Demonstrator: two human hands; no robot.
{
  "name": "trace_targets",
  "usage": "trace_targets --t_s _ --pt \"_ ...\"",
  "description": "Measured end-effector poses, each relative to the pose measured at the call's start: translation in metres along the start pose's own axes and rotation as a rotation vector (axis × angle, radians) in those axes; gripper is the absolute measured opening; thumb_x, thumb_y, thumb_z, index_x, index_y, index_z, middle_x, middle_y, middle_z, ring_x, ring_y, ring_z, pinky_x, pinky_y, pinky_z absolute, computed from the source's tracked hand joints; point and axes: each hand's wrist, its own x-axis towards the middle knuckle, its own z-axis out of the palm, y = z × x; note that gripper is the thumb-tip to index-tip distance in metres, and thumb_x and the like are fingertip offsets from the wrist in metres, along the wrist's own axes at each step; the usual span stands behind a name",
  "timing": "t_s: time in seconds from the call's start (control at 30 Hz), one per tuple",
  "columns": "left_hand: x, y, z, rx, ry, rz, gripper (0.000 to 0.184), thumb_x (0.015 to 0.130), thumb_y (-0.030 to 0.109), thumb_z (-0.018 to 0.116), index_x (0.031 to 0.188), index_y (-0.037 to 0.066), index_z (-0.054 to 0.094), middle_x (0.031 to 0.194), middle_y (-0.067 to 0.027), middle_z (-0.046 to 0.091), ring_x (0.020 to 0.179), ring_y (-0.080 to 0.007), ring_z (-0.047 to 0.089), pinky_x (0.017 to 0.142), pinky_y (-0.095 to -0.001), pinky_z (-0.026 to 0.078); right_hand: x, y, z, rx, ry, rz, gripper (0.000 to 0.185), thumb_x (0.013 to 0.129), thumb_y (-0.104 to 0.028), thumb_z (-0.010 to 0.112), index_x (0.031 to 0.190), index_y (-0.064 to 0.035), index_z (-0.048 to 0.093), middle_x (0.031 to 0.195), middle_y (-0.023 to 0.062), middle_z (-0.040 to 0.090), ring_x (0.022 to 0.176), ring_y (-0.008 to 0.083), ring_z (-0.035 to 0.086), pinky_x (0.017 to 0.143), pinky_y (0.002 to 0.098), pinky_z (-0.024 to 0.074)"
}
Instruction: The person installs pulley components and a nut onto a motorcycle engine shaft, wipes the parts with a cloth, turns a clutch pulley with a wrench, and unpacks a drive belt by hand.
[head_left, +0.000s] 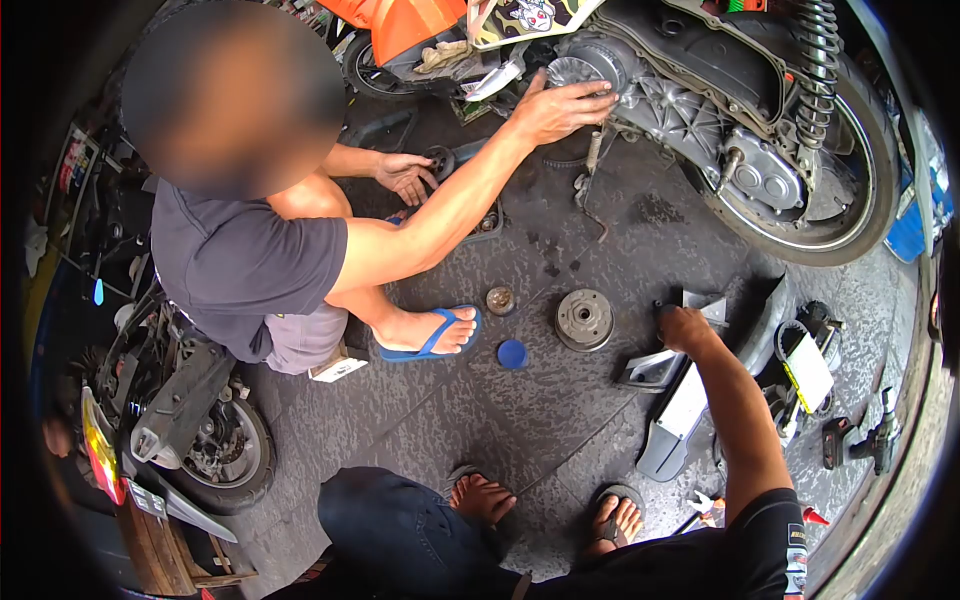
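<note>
My right hand reaches down to the floor at the right, among removed scooter parts. Its fingers are curled together at a small dark thing I cannot make out. Beside it lie a grey angular panel and a long grey-and-white cover. Left of the hand, a round metal clutch drum rests flat on the floor. Near that are a small open tin and a blue round lid. My left hand is out of view.
A co-worker squats at the left, one hand on the scooter engine, the other at a dark round part. A cordless drill lies far right. Another scooter's wheel stands lower left.
</note>
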Motion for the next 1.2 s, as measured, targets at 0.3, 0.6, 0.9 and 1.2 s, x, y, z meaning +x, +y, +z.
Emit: trace_targets --t_s 0.3,0.6,0.9,1.2 --pt "0.005 0.011 -0.010 -0.001 0.027 0.020 0.032 0.084 0.036 0.053 0.077 0.008 0.067 0.076 -0.0058 0.062 0.080 -0.0226 0.056 0.083 -0.0374 0.036 -0.004 -0.003 -0.007 -0.019 -0.041 0.012 0.026 0.079 -0.019 0.052 0.097 -0.0064 0.066 0.105 0.0159 0.061 0.099 0.0285 0.059 0.084 0.0379 0.0475" --pt "-0.002 0.001 0.002 -0.001 0.052 -0.011 0.029 0.082 0.034 0.054 0.079 0.008 0.068 0.078 -0.0058 0.062 0.083 -0.0228 0.056 0.085 -0.0368 0.035 -0.006 -0.002 -0.008 0.005 -0.042 0.020 0.027 0.080 -0.023 0.053 0.098 -0.0073 0.065 0.103 0.0147 0.062 0.098 0.0280 0.060 0.083 0.0375 0.0479" --pt "-0.004 0.005 0.002 0.066 0.038 -0.105 0.030 0.081 0.038 0.054 0.080 0.012 0.068 0.081 -0.0034 0.062 0.088 -0.0232 0.055 0.091 -0.0425 0.029 -0.002 -0.001 -0.005 -0.016 -0.040 0.024 0.027 0.080 -0.023 0.053 0.096 -0.0067 0.066 0.102 0.0149 0.063 0.098 0.0280 0.060 0.083 0.0371 0.0480" --pt "-0.001 0.003 0.000 0.033 -0.026 -0.090 0.032 0.081 0.041 0.053 0.079 0.012 0.068 0.080 -0.0031 0.062 0.089 -0.0227 0.054 0.091 -0.0429 0.027 -0.005 -0.002 -0.007 -0.009 -0.035 0.029 0.027 0.080 -0.023 0.053 0.096 -0.0067 0.066 0.101 0.0151 0.063 0.097 0.0275 0.060 0.084 0.0365 0.0476"
